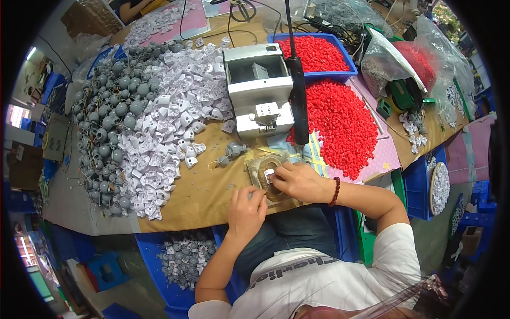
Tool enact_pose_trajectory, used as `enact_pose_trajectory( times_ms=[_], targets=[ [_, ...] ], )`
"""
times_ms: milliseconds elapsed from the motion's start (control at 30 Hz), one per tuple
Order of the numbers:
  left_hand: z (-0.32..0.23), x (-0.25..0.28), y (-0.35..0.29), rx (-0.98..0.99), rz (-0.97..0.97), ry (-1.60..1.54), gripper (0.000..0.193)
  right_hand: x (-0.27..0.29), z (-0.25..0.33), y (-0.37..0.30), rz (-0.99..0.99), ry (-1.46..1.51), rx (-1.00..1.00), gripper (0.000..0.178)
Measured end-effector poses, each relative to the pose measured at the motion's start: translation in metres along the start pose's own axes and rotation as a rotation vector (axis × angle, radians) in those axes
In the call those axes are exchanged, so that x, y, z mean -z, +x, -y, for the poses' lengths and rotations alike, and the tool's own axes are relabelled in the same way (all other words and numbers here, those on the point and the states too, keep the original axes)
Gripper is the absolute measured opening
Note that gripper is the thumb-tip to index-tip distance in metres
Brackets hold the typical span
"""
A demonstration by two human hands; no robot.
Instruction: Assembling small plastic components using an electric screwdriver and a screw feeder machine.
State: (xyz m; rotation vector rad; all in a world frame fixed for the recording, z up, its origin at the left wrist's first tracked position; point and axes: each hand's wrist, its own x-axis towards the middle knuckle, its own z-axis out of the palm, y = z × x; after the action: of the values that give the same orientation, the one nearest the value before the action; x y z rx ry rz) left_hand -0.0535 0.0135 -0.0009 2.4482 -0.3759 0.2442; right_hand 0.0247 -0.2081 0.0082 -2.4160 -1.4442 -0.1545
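My left hand (247, 211) is closed at the near edge of the table, its fingertips pinched by a small fixture plate (254, 169); what they hold is too small to make out. Beside it my right hand (298, 182), with a beaded bracelet on the wrist, has its fingers closed at a small white plastic part (269, 175) over the fixture. A grey round piece (232, 151) with a wire lies just left of the fixture. Right behind my hands stands a white and grey bench machine (260, 90), and a black upright post (297, 95) rises next to it.
Piles of grey round parts (106, 127) and white plastic parts (175, 117) cover the left side. Small red parts (334, 122) lie heaped at the right, with more in a blue tray (348, 69) behind. Below the table edge, a blue bin (154, 255) holds grey and white parts.
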Motion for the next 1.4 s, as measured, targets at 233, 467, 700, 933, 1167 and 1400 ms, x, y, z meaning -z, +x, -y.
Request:
enact_pose_trajectory(
  times_ms=[233, 467, 700, 933, 1167, 1400],
  targets=[
    [-0.008, -0.020, 0.012, -0.117, -0.046, 0.231, 0.046, 0.001, -0.006, -0.013, -0.150, 0.258, -0.135, 0.024],
    [0.001, -0.031, 0.012, -0.142, -0.032, 0.197, 0.045, 0.023, -0.032, -0.059, -0.070, 0.436, -0.334, 0.031],
    [0.003, -0.032, 0.011, -0.153, -0.044, 0.172, 0.043, -0.017, -0.030, -0.058, -0.355, 0.526, -0.564, 0.034],
    [0.006, -0.030, 0.011, -0.160, -0.043, 0.153, 0.044, -0.004, -0.027, -0.012, -0.417, 1.879, -0.679, 0.037],
    [0.014, -0.027, 0.015, -0.198, -0.041, 0.090, 0.033, -0.006, -0.035, 0.004, -0.011, 1.130, -0.583, 0.039],
    [0.013, -0.023, 0.018, -0.193, -0.065, 0.051, 0.029, 0.000, -0.027, 0.014, -0.045, 0.457, -0.413, 0.037]
  ],
)
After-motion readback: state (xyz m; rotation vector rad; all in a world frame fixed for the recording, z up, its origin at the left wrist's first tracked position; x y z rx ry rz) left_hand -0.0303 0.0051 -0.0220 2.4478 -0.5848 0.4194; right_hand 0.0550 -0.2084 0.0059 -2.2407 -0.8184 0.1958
